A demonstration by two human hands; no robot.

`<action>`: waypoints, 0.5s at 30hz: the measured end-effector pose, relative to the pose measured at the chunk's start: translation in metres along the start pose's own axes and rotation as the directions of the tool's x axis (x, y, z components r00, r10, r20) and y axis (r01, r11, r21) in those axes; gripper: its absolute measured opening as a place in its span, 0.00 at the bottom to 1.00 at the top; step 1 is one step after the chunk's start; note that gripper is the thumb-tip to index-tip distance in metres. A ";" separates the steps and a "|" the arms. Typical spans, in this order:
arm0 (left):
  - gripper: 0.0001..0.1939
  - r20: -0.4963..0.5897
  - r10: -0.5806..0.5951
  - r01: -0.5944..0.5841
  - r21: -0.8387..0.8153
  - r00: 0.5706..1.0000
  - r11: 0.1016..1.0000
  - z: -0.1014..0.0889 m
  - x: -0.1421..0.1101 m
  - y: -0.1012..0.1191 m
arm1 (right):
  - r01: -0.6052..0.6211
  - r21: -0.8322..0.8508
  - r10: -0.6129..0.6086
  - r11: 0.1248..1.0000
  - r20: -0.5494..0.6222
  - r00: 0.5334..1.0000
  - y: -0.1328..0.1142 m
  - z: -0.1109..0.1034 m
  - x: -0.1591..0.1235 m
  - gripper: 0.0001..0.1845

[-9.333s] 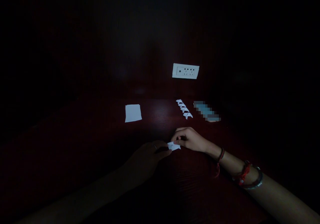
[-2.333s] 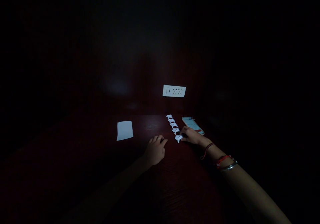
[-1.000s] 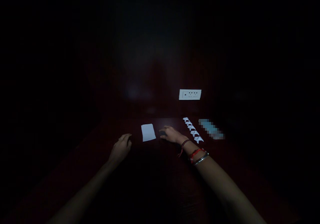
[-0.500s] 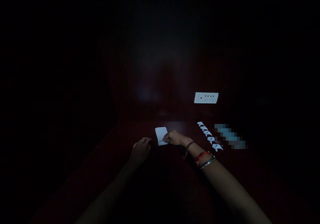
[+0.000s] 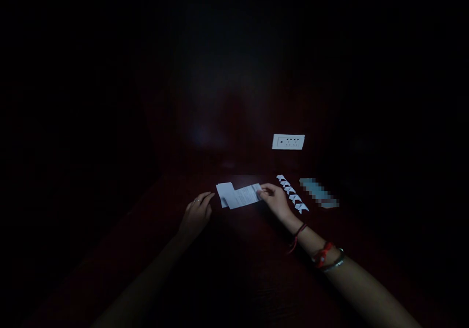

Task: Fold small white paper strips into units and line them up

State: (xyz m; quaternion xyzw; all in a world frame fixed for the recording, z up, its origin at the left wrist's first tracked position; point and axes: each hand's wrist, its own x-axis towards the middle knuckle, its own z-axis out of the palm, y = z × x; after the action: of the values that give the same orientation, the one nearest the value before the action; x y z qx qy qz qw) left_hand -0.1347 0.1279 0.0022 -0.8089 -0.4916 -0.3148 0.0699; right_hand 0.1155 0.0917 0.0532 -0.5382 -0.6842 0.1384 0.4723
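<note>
The scene is very dark. My right hand [image 5: 275,202] pinches the right edge of a white paper slip [image 5: 244,196] and holds it just above the dark red table [image 5: 234,250]. That slip partly overlaps a small stack of white paper [image 5: 224,191] lying to its left. My left hand [image 5: 196,213] rests on the table just left of the stack, fingers loosely curled, holding nothing and a ring on one finger. A diagonal row of several small folded white paper pieces [image 5: 292,200] lies right of my right hand.
A phone [image 5: 318,193] lies on the table right of the folded pieces. A white socket plate [image 5: 288,141] sits on the wall behind. Red thread bands and a metal bangle [image 5: 326,258] circle my right wrist. Everything beyond is in darkness.
My right hand has pulled one slip off the paper stack and drawn it to the right. My left hand has stayed beside the stack. The view has shifted slightly.
</note>
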 end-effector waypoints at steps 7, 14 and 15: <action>0.18 0.025 0.238 -0.233 -0.122 0.971 0.965 -0.006 -0.017 0.073 | -0.128 0.062 0.127 0.990 0.022 0.992 0.038 -0.043 -0.047 0.03; 0.14 0.176 0.487 -0.441 -0.245 0.856 0.863 0.003 -0.034 0.104 | -0.176 0.116 0.166 0.977 0.092 0.982 0.056 -0.045 -0.061 0.14; 0.13 0.185 0.499 -0.448 -0.259 0.847 0.856 0.001 -0.034 0.105 | -0.177 0.128 0.167 0.976 0.086 0.982 0.058 -0.045 -0.061 0.16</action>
State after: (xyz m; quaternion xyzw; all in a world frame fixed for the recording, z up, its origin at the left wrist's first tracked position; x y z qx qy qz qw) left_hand -0.0574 0.0498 0.0027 -0.9407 -0.2453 -0.2343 0.0001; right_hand 0.1846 0.0468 0.0052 -0.5565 -0.6412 0.2448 0.4682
